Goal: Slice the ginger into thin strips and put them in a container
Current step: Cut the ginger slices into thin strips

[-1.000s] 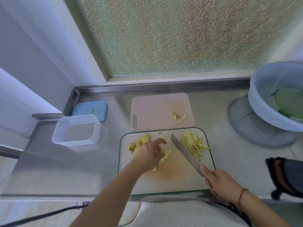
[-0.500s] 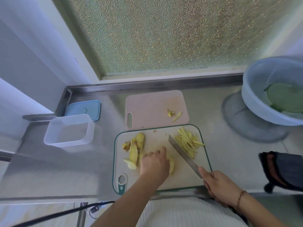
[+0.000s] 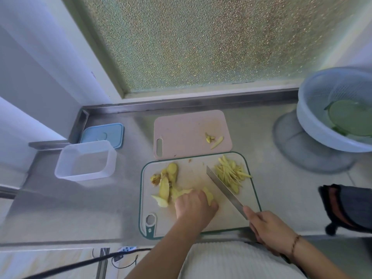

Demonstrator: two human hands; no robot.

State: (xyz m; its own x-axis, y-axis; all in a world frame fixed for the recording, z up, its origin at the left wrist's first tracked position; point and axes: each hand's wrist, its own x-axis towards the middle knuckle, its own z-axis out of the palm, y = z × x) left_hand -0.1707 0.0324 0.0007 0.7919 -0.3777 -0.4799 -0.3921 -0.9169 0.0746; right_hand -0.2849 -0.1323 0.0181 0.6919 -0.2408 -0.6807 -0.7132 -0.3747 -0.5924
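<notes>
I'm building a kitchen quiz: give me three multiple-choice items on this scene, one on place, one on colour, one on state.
1. Where does the pile of cut ginger strips lie?
A. in the clear container
B. on the green-rimmed board, right of the knife blade
C. in the colander

2. What colour is the lid behind the clear container?
A. blue
B. red
C. yellow

3. What does the right hand do?
A. hangs idle
B. grips the knife
C. lifts the board

Answers: B, the strips lie beside the blade on the green-rimmed board; A, it is pale blue; B, fingers wrap the handle.
</notes>
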